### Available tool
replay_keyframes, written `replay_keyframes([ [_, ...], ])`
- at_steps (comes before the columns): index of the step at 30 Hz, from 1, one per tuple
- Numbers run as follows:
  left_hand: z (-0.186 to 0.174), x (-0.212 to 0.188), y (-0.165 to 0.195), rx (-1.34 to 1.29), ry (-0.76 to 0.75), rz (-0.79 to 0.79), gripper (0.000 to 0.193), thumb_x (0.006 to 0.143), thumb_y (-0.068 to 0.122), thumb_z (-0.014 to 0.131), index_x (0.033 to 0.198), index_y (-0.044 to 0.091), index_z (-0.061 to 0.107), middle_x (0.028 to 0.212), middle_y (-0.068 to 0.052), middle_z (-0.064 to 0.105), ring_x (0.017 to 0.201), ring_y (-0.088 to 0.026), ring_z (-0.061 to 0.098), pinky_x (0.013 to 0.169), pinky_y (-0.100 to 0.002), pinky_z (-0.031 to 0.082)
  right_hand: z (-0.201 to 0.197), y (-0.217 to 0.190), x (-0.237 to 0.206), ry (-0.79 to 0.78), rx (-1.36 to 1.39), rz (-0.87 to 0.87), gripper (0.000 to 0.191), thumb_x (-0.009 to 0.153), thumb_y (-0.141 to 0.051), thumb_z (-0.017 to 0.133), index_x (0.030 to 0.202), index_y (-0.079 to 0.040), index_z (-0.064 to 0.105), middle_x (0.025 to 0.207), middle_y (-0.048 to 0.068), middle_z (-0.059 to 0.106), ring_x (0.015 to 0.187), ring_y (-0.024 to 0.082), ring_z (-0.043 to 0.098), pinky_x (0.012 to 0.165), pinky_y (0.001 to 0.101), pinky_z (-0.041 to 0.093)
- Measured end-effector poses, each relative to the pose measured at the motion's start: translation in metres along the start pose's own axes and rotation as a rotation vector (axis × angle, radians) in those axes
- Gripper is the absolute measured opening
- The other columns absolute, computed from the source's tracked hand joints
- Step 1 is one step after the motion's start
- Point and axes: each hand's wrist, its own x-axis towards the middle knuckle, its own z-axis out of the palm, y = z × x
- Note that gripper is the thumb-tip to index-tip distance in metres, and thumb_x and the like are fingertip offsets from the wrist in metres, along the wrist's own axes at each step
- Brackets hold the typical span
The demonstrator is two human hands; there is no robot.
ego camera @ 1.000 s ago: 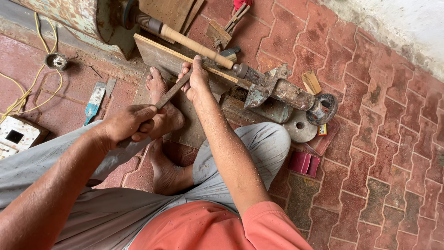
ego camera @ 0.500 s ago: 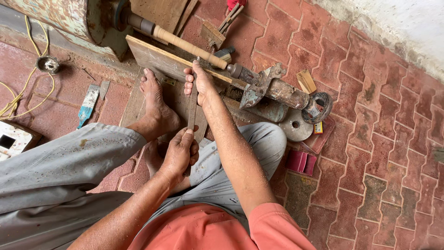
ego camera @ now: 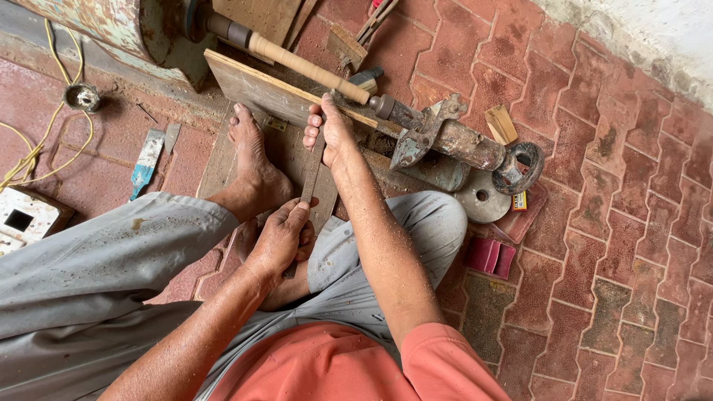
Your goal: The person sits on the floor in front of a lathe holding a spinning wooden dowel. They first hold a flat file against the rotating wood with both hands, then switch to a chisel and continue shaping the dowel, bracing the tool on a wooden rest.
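— What is lying over on the left?

— A yellow cable point(ego camera: 37, 148) is curling on the brick floor point(ego camera: 594, 245), with a small white box point(ego camera: 26, 215) below it. A flat blue-handled tool point(ego camera: 146, 162) is lying a bit further in, well apart from both hands.

— And then?

— The person is sitting on the floor in grey trousers. One bare foot point(ego camera: 252, 163) is pressing down on a wooden board point(ego camera: 252, 93). Just beside the foot, the left hand point(ego camera: 281, 239) is gripping the low end of a long metal chisel point(ego camera: 310, 182). Its fingers are curling tight around it.

— Where is the chisel going?

— It is running up and away from the body, nearly straight, from the left hand to the right hand point(ego camera: 330, 130). The right hand is sitting at the far end, fingers wrapped narrow over the blade and pressing it down on the board's edge.

— What is past the tip?

— A pale wooden rod point(ego camera: 308, 69) is lying across, slanting from upper left to lower right. The chisel is crossing it almost square. The tip is just beside the rod; I cannot tell if it is touching. The right hand is nearer the rod.

— And on the right?

— A rusty metal holder point(ego camera: 453, 137) is gripping the rod's end. A grey round disc point(ego camera: 483, 197) and a red block point(ego camera: 490, 256) are lying near it.
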Motion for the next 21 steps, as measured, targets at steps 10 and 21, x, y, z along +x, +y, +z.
replay_keyframes([
  [10,0.007,0.001,-0.003,0.018,-0.014,-0.031,0.042,0.107,0.033,0.042,0.135,0.003,0.052,0.066,0.000,0.039,0.047,-0.009,0.033,0.041,-0.024,0.029,-0.010,-0.006,-0.006,-0.002,0.016,0.011,0.043,0.102,-0.054,0.055,0.087,-0.013,0.056,0.064,-0.006,0.045,0.051,0.007,0.044,0.044,0.0262,0.040],
  [21,0.018,0.008,-0.021,0.004,-0.033,-0.040,0.040,0.107,0.033,0.044,0.131,0.003,0.053,0.066,0.000,0.040,0.047,-0.009,0.033,0.040,-0.024,0.029,-0.036,-0.012,-0.011,0.002,0.048,-0.008,0.042,0.103,-0.051,0.056,0.089,-0.012,0.057,0.065,-0.006,0.045,0.053,0.008,0.044,0.045,0.0267,0.039],
])
